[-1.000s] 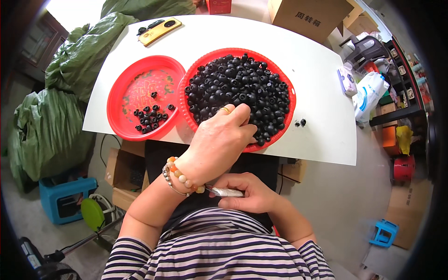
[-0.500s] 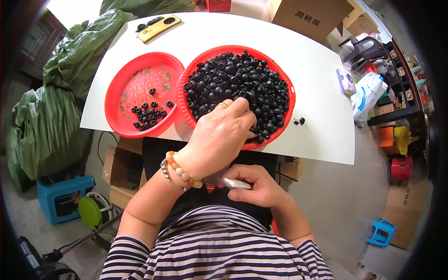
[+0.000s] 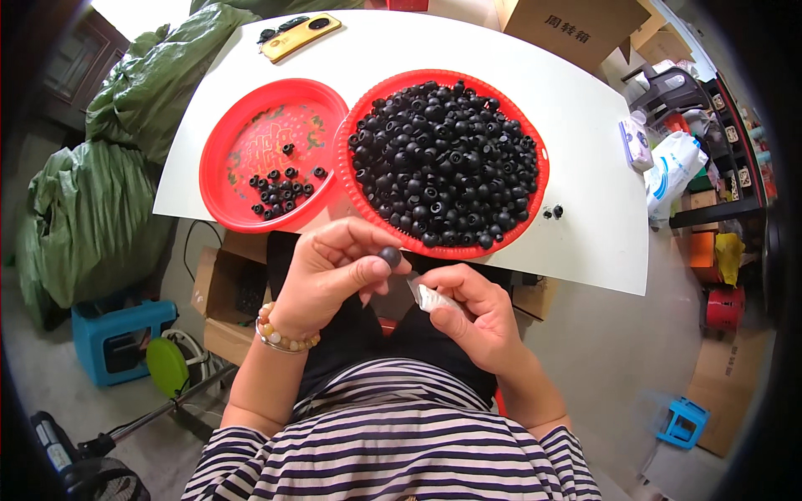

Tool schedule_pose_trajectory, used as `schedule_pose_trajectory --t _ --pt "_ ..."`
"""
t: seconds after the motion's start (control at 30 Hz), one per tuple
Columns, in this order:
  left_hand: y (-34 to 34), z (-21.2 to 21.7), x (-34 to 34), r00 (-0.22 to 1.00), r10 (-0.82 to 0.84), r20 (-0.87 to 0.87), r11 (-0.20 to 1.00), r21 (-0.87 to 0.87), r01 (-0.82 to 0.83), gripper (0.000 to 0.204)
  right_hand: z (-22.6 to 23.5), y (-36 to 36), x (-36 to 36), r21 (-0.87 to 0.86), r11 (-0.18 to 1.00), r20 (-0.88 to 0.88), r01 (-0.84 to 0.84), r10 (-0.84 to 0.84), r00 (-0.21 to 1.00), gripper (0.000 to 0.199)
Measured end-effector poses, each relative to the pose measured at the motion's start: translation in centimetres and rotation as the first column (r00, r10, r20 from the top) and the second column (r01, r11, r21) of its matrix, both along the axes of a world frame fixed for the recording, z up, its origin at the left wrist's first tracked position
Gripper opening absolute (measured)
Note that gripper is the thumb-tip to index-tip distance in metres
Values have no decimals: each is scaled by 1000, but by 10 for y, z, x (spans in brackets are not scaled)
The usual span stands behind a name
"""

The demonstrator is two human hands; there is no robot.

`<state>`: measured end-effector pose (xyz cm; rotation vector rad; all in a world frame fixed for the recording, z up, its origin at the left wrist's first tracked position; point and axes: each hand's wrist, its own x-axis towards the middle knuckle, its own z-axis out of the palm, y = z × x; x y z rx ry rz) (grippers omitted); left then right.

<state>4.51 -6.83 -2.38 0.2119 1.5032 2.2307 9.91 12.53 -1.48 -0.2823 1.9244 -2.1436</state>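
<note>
Black, round and matte, one small piece (image 3: pixel 390 255) is pinched between thumb and index finger of the left hand (image 3: pixel 334 269), held over the near edge of the table, nearer the person than the basket. Other left fingers loosely curled. Beaded bracelet (image 3: pixel 288 341) on left wrist. Right hand (image 3: pixel 474 316) just to the right, thumb and fingers pressed around a small white-wrapped item (image 3: pixel 438 301), its end pointing left toward the pinched piece; the two don't touch. Exact shape of its tip unclear.

White table (image 3: pixel 593 225): red basket (image 3: pixel 543 179) in the middle, heaped with black pieces (image 3: pixel 443 159), many showing a hole. Red tray (image 3: pixel 219 159) just left of it, small cluster of black parts (image 3: pixel 282 194) on its near right side, patterned bottom. Couple of dark bits (image 3: pixel 553 212) on the tabletop, right of the basket. Yellow phone (image 3: pixel 305 38) far left, soft pack (image 3: pixel 637 142) at right edge, cardboard box (image 3: pixel 572 33) beyond the far edge. Green sacks (image 3: pixel 92 221) left of table, blue stool (image 3: pixel 121 341) on the floor near left.
</note>
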Motion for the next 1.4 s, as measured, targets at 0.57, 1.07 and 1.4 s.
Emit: schedule_pose_trajectory --t 0.57,1.07,1.4 --pt "4 -20 22 999 -24 38 978 208 16 19 10 -10 0 77 997 -75 4 2 997 29" --pt "0 -18 19 1000 24 -20 976 218 -19 14 8 -15 5 110 992 -35 67 -63 997 26" --pt "-2 -22 18 993 41 -109 980 196 -19 14 12 -20 6 104 992 -39 70 -66 997 25"
